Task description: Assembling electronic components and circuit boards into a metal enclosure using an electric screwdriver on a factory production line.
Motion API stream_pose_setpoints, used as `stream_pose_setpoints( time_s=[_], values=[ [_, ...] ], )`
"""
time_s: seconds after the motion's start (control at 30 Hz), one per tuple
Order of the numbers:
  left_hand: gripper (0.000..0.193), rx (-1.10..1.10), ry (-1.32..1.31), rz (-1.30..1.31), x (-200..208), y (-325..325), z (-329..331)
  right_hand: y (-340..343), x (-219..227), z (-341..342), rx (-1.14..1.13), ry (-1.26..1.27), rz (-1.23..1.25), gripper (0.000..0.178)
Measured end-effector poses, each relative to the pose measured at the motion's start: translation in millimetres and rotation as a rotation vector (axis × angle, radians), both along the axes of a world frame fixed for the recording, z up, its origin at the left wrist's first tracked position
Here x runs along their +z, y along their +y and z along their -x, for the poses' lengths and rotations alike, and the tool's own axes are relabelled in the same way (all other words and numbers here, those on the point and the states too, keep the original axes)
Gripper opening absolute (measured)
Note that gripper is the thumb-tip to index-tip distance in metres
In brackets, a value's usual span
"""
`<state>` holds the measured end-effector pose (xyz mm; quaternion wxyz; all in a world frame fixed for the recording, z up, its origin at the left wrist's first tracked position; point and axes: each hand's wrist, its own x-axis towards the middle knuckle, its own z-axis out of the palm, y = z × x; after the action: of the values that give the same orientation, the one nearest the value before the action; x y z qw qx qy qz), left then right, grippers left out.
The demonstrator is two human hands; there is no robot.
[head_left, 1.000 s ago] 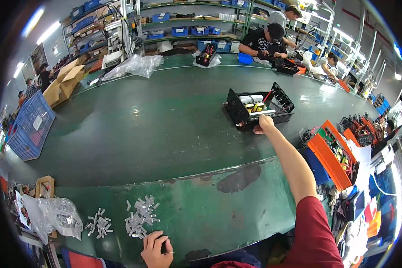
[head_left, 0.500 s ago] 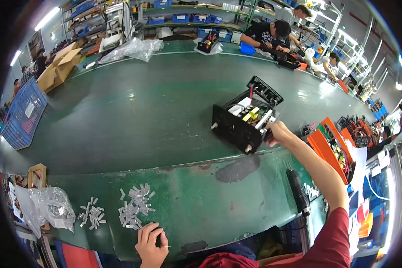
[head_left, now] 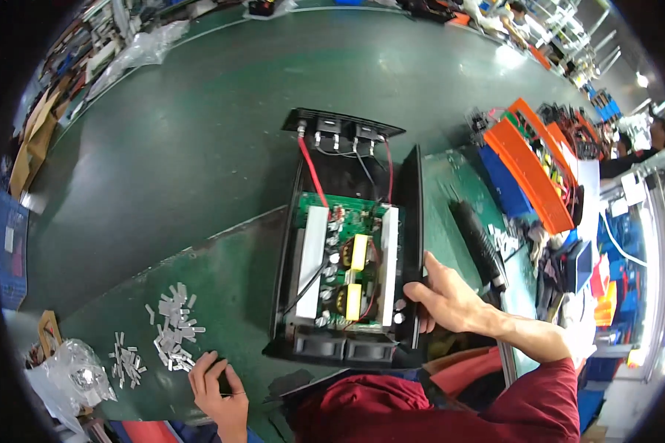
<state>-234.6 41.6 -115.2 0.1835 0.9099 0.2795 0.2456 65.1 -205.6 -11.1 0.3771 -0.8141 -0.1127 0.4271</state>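
Observation:
An open black power inverter point(head_left: 351, 255) fills the middle, its end with two fans toward me. Inside it are a green circuit board, yellow transformers and silver heat sinks. Its loose end panel point(head_left: 343, 124) stands at the far end, joined by red and dark wires. My right hand point(head_left: 447, 295) grips the near right side wall, thumb on top and fingertips partly hidden. Low on the left, my left hand point(head_left: 218, 387) rests by a pile of small silver metal pieces point(head_left: 176, 325), fingers bent but apart, nothing visible in them.
A smaller pile of silver pieces point(head_left: 127, 360) and a clear plastic bag point(head_left: 74, 376) lie at left. A black electric screwdriver point(head_left: 476, 240) lies right of the inverter. Beyond it, an orange-cased unit point(head_left: 528, 173) rests on a blue bin point(head_left: 504, 181). Co-workers sit far right.
My right hand has brought the inverter closer and turned it, so its fan end now faces me. The left hand stays by the metal pieces. The view has tilted down.

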Motion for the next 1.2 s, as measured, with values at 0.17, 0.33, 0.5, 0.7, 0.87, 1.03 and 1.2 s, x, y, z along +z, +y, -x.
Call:
stream_pose_setpoints(
  time_s=[0.17, 0.33, 0.5, 0.7, 0.87, 1.03, 1.2],
  values=[
    [0.013, 0.002, 0.044, -0.025, 0, -2, -3, -11, -21, 17, 0.005, 0.06, -0.033, 0.056],
    [0.014, 0.033, 0.068, -0.056, -1, -4, -6, -28, -34, 18, -0.027, 0.06, -0.217, 0.073],
    [0.011, 0.005, 0.103, -0.011, 4, -1, -14, -41, -56, 9, -0.073, -0.008, -0.292, 0.062],
    [0.015, -0.084, 0.023, 0.165, 49, 14, -65, -40, -53, -5, -0.07, -0.1, -0.33, 0.064],
    [0.018, -0.308, 0.043, 0.156, 82, 46, -154, -31, -53, -19, -0.081, -0.19, -0.224, 0.075],
    [0.029, -0.332, -0.081, 0.443, 100, 79, -285, -6, -41, -29, 0.05, -0.369, -0.082, 0.082],
    [0.049, -0.387, 0.031, 0.444, 105, 106, -364, -7, -35, -39, 0.235, -0.566, -0.102, 0.062]
  ],
)
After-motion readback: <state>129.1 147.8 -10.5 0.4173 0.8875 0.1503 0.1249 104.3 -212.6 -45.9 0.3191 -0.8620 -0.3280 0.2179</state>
